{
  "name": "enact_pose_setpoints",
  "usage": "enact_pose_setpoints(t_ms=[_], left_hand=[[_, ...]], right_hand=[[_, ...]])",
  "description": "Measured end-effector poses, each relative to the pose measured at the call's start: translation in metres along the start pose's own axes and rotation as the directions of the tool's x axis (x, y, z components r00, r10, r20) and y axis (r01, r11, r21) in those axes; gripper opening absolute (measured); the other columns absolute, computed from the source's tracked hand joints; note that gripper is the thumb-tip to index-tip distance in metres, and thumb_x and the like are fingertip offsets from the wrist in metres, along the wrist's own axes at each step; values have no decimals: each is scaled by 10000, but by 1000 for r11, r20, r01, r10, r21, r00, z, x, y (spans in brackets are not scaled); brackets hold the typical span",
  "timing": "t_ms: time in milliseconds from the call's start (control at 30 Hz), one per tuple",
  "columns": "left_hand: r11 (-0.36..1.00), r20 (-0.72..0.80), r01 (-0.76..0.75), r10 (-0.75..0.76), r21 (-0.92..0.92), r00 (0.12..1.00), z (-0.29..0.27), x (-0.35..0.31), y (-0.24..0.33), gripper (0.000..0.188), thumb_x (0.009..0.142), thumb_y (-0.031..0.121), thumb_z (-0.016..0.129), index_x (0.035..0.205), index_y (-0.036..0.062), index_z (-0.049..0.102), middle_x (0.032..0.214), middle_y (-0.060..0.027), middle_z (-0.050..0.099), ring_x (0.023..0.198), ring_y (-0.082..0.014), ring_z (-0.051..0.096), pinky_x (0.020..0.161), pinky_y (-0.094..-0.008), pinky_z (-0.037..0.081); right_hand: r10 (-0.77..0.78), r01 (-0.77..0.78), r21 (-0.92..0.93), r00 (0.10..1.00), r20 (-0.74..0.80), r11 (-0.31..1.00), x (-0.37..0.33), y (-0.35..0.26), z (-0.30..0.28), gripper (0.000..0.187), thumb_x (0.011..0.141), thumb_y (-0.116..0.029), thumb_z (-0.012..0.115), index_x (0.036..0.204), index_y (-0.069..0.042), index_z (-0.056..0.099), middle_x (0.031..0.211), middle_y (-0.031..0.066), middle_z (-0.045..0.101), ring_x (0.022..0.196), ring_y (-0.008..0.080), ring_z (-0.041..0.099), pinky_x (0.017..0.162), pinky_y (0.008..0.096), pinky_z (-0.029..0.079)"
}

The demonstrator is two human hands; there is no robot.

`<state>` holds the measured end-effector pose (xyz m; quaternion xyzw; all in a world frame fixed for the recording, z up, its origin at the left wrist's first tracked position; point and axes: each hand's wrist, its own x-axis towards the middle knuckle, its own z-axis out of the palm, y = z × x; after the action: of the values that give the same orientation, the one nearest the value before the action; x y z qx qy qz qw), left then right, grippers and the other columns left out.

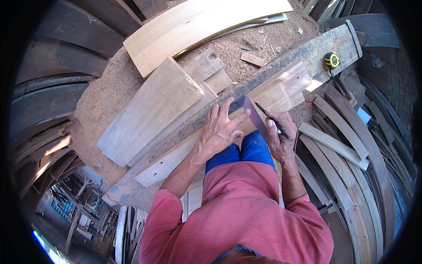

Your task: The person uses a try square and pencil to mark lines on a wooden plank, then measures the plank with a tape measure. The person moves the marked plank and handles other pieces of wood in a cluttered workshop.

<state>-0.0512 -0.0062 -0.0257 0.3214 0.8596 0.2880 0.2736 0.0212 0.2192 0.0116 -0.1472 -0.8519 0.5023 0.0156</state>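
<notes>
A carpenter's square [254, 113] with a flat metal blade lies across a light wooden board [281, 92] in front of me. My left hand [222, 127] holds it down, thumb and fingers spread over its corner and the board. In my right hand [281, 134] is a dark pencil [284, 132], gripped between thumb and fingers. Its tip points up and left, close beside the blade. The palm side of my right hand is partly hidden. The board rests on a long, worn wooden beam [307, 55].
Sawdust [103, 101] surrounds a tapered block [162, 94] and a wide curved plank [198, 22] beyond the beam. A yellow and black tape measure [332, 60] sits on the beam's right end. Curved wooden strips [327, 145] are piled at right; dark planks [66, 57] lie at left.
</notes>
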Motion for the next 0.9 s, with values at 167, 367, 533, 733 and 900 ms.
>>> enact_pose_setpoints(t_ms=[167, 367, 533, 733, 900], left_hand=[[1000, 10, 26, -26, 9, 1000, -4, 1, 6, 932, 708, 253, 982, 1551, 390, 610, 1587, -245, 427, 1313, -441, 514, 1109, -547, 485], [1000, -1, 21, -21, 8, 1000, -3, 0, 6, 890, 719, 250, 975, 1532, 372, 634, 1578, -241, 426, 1288, -436, 515, 1095, -545, 479], [1000, 9, 23, -23, 11, 1000, -4, 1, 6, 904, 709, 246, 981, 1533, 372, 630, 1579, -245, 437, 1337, -453, 507, 1116, -551, 484], [999, 2, 36, -36, 34, 999, -2, 2, 6, 848, 706, 264, 978, 1493, 369, 679, 1575, -237, 445, 1309, -446, 512, 1125, -541, 480], [998, 5, 42, -43, 56, 999, 0, 0, 6, 836, 712, 294, 978, 1491, 378, 686, 1571, -228, 457, 1287, -436, 522, 1127, -523, 478]], right_hand=[[-7, 7, 6, 1000, 20, 1000, 3, 1, -2, 250, 1021, -96, 723, 1231, 31, 774, 967, 145, 757, 866, 272, 661, 817, 392, 534], [-13, 12, 27, 1000, 11, 1000, 4, 0, 1, 247, 1013, -89, 726, 1222, 34, 776, 959, 150, 755, 862, 276, 660, 819, 399, 531], [-31, 30, 27, 999, 25, 999, 11, 0, 2, 231, 1004, -81, 718, 1199, 26, 781, 947, 158, 751, 846, 298, 659, 812, 410, 528], [-17, 19, -14, 987, 159, 1000, 5, 4, -24, 182, 1011, -113, 682, 1098, 20, 771, 921, 166, 733, 817, 327, 649, 787, 442, 514], [-25, 37, -50, 974, 226, 998, -21, 13, -47, 185, 1023, -121, 651, 1081, 18, 758, 885, 144, 706, 800, 314, 635, 766, 440, 500]])
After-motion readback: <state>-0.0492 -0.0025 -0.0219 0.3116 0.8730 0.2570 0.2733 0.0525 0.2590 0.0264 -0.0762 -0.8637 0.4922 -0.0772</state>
